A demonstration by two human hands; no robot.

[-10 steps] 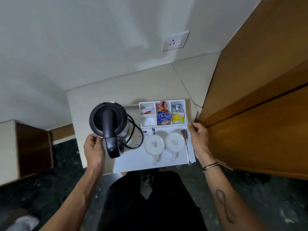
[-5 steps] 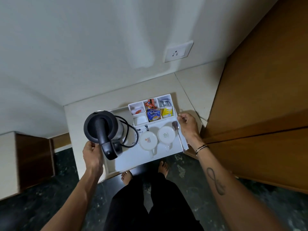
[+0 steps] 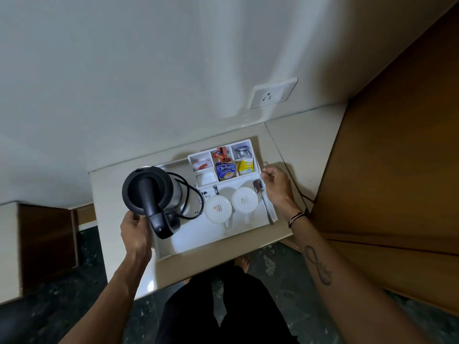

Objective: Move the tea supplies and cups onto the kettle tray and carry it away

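Observation:
The white kettle tray (image 3: 198,238) lies flat on the beige counter (image 3: 116,194). On it stand a black and steel kettle (image 3: 149,192) with its coiled cord, two upturned white cups (image 3: 218,209) (image 3: 245,200), a spoon (image 3: 263,203) and a white divided box (image 3: 256,157) of tea sachets (image 3: 225,171). My left hand (image 3: 136,233) grips the tray's left rim beside the kettle handle. At the right rim, by the spoon bowl, my right hand (image 3: 277,187) has its fingers curled on the edge.
A wall socket (image 3: 273,93) sits above the counter. A tall wooden cabinet (image 3: 397,170) stands close on the right. A lower wooden unit (image 3: 47,239) is at the left. Dark floor and my legs are below the counter's front edge.
The tray has moved away from my body, from overhanging the counter's front edge to resting fully on it. Both hands went with it at its sides.

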